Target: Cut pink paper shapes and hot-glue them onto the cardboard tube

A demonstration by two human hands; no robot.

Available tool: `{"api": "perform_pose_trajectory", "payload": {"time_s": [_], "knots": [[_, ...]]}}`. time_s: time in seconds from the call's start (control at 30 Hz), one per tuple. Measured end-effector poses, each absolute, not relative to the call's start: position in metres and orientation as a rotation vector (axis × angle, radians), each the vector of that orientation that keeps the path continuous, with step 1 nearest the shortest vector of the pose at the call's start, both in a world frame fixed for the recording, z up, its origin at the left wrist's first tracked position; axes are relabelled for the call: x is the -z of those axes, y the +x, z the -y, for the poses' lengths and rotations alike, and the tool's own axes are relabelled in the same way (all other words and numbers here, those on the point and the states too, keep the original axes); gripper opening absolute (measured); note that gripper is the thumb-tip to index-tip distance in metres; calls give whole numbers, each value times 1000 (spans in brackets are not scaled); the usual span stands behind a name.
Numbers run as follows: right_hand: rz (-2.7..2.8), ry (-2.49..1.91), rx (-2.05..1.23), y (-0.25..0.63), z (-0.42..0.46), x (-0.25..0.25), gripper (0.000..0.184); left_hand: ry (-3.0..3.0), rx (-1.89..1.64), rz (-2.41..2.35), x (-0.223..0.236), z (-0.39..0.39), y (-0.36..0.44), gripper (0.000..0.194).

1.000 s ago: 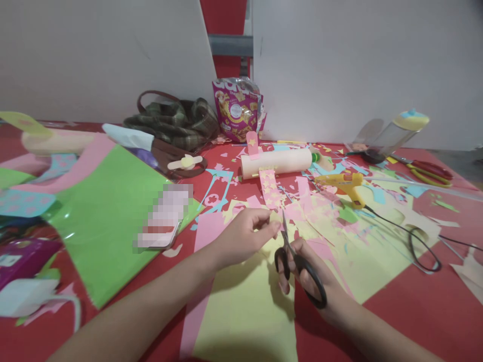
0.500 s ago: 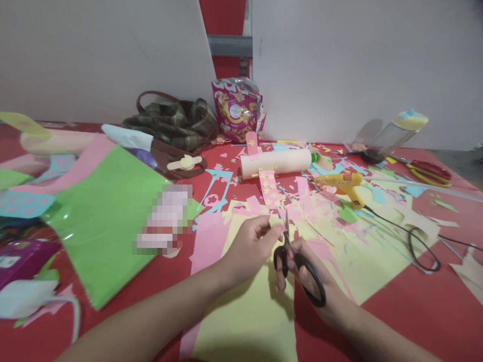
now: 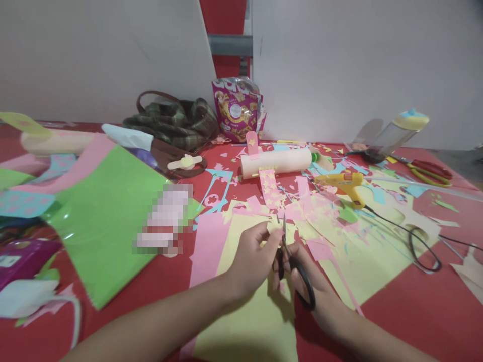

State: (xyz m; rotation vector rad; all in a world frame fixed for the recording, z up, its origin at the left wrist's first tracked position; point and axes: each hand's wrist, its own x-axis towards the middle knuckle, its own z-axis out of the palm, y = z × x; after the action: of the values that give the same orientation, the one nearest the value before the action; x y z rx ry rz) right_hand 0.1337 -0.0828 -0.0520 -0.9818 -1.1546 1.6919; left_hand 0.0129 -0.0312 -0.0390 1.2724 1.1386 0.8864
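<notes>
I have my right hand (image 3: pixel 320 291) clamped on the black-handled scissors (image 3: pixel 311 290), fingers in the loops, blades pointing away from me and slightly apart. My left hand (image 3: pixel 251 256) has thumb and fingers together on a small paper piece (image 3: pixel 272 224) right beside those blades; I can't make out its shape, nor whether the blades touch it. The two hands are close together

Under them I see a yellow sheet (image 3: pixel 245 322), with a pink sheet (image 3: pixel 207 239) showing along its left side. Straight ahead of my hands, a pale tube (image 3: pixel 290 161) lies on its side, a pink star-dotted strip (image 3: pixel 268 187) reaching from it towards me, and a purple snack bag (image 3: pixel 237 113) stands behind it. Ahead and right of my right hand is a yellow glue gun (image 3: pixel 350 190) among paper scraps. Left of my left hand, a blurred-out object (image 3: pixel 166 213) rests on a green sheet (image 3: pixel 101 231), all on the red table (image 3: pixel 415 317)
</notes>
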Motion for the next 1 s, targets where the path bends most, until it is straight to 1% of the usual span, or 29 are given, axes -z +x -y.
{"api": "perform_pose_trajectory", "payload": {"time_s": [0.27, 0.57, 1.0], "knots": [[1137, -1068, -1703, 131, 85, 50, 24, 1261, -915, -1179, 45, 34, 15, 28], [1236, -1163, -1639, 131, 84, 49, 20, 1238, -920, -1198, 47, 36, 16, 31], [1276, -1225, -1575, 131, 85, 50, 18, 1320, -911, -1226, 48, 36, 15, 30]]}}
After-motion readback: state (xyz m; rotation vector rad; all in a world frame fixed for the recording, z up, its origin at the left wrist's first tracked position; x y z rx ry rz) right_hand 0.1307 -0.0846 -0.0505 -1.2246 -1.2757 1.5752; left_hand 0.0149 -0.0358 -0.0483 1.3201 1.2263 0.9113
